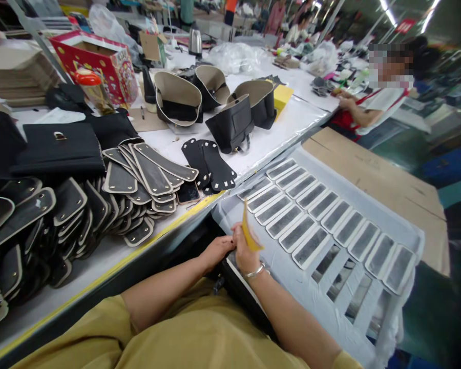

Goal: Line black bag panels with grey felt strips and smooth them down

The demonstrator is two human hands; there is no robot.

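Right hand (246, 252): fingers curled closed on a yellow scraper-like sheet (249, 231), its long axis roughly upright, tip leaning slightly left. Left hand (218, 250): fingers bunched just beside the right's, to its left; cannot tell whether they hold anything. Black pale-edged panels (310, 248) lie right of both, right hand nearer, long axes running near-left to far-right.

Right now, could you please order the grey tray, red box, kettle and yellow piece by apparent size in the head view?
1. Grey tray
2. Red box
3. Kettle and yellow piece look too alike to rank.
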